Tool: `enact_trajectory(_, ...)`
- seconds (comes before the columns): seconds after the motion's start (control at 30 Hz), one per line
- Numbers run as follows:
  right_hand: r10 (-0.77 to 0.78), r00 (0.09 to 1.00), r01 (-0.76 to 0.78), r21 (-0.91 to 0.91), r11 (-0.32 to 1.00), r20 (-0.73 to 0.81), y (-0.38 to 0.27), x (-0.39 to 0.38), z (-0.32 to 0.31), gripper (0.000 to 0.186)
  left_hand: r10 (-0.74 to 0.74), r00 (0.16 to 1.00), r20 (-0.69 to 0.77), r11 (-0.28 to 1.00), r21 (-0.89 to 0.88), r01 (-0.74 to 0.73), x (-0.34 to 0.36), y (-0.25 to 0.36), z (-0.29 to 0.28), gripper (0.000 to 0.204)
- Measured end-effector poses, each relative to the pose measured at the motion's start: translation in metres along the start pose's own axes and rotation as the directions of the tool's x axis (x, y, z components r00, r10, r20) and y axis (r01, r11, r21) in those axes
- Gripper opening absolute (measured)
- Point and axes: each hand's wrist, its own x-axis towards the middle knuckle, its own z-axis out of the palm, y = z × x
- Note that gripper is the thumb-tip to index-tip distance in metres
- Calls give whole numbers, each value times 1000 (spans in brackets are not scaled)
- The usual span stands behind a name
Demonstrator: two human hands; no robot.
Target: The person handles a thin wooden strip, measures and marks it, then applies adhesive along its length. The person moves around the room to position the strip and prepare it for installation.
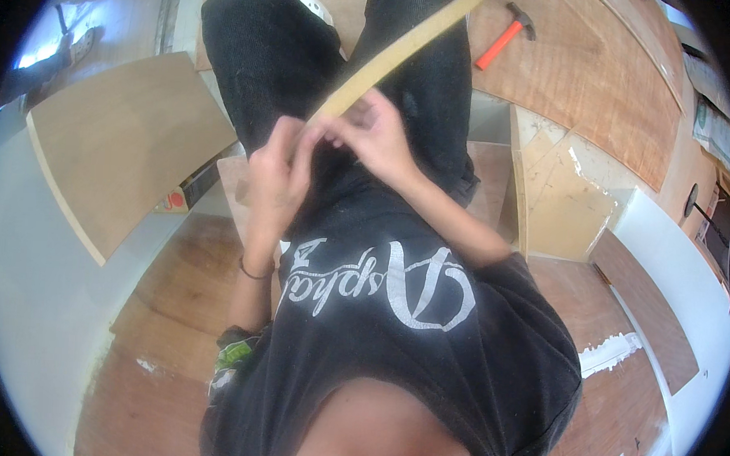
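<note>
Pale yellow strip [407,55] slants toward half past one, its lower end pinched in the blurred grip of left hand [280,164] and right hand [379,140].

Tan floor [126,21], bluish light [43,43] upper left, white panel [35,293]
</note>
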Motion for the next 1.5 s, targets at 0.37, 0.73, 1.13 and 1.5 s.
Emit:
enact_trajectory(0.37,-41,979,35,-35,999,-201,-21,9,-33,25,-150,983,110,982,-98,161,-29,-37,-35,20)
enact_trajectory(0.73,-24,992,16,-65,998,-127,-22,9,-39,17,-112,989,93,986,133,99,-25,-46,-33,19)
enact_trajectory(1.13,-52,997,52,-3,999,-63,-19,7,-44,17,424,905,-38,845,377,-380,8,10,-17,30)
enact_trajectory(1.5,-112,974,80,-166,983,-195,-2,7,-38,18,270,963,-5,949,-170,-267,44,-1,49,19)
